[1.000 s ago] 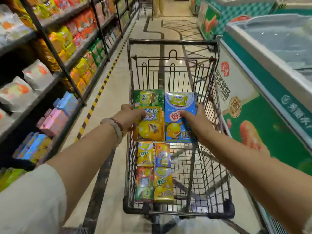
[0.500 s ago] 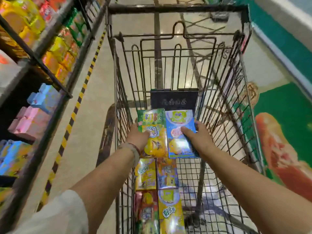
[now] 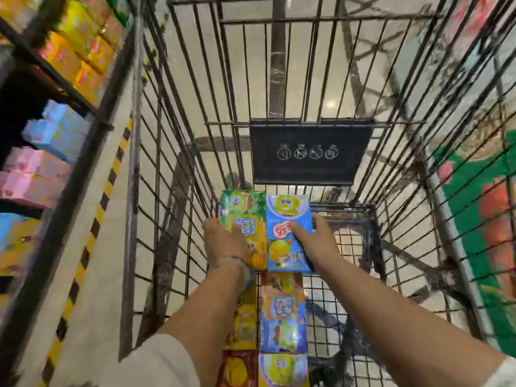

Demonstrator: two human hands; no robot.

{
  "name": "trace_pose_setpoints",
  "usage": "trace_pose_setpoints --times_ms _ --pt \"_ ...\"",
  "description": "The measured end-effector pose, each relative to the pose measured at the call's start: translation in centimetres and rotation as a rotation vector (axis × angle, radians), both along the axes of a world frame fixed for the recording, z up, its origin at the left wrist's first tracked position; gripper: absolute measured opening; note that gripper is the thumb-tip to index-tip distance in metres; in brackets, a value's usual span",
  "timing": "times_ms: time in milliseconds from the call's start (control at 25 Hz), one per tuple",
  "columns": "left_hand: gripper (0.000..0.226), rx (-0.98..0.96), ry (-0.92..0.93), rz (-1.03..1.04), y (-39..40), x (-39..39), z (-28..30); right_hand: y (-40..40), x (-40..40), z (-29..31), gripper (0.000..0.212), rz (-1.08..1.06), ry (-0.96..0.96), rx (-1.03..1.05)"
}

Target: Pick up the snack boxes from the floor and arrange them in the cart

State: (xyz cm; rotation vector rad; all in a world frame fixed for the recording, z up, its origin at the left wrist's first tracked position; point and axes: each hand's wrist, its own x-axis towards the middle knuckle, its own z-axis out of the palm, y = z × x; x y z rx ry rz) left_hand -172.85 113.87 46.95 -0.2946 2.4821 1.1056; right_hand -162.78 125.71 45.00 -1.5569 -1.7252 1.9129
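Note:
Both my hands reach deep into the wire cart. My left hand grips the left side of a green-and-yellow snack box. My right hand grips the right side of a blue snack box, thumb across its front. The two boxes lie side by side low at the far end of the cart floor, near the front wall. Closer to me, several more snack boxes lie flat in two rows along the cart's left side; my left forearm covers part of them.
A black plastic panel with white icons hangs on the cart's front wall just above the held boxes. Store shelves with packaged goods run along the left. A green freezer cabinet stands at the right. Bare wire floor lies right of the boxes.
Both hands have carried the two boxes down and forward, from above the cart's rear to low on its floor at the far end. The camera has leaned in over the cart.

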Motion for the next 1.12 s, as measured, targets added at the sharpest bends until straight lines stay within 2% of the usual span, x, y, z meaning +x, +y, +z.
trace_pose_setpoints --times_ms 200,320,440,520,640,840,960,1120 --pt "0.034 -0.091 0.02 -0.103 -0.4 -0.2 -3.2 0.4 -1.3 -3.3 0.049 0.045 -0.075 -0.069" --pt "0.057 -0.309 0.012 -0.39 -0.7 0.2 -4.5 0.0 -1.0 -4.9 0.039 0.109 -0.109 -0.023" --pt "0.051 -0.478 0.136 -0.554 -0.6 0.2 -4.9 -0.4 -1.4 -5.6 0.04 0.129 -0.086 -0.001" --pt "0.049 -0.521 0.123 -0.583 -0.2 0.2 -4.6 -0.7 -1.9 -5.0 0.039 0.169 -0.108 0.047" --pt "0.055 -0.522 -0.002 -0.58 0.3 -0.4 -4.3 -0.4 -2.1 -4.4 0.041 0.281 -0.133 0.066" --pt "0.063 -0.48 -0.018 -0.575 1.0 -0.2 -1.8 0.4 -1.6 -1.6 0.059 0.456 -0.255 0.214" --pt "0.059 -0.398 0.072 -0.625 1.6 -1.0 2.2 1.5 -1.9 2.5 0.058 0.528 -0.255 0.36" --pt "0.045 -0.207 0.211 -0.86 2.1 -2.8 10.8 2.4 -2.8 10.9 0.056 0.675 -0.217 0.618"
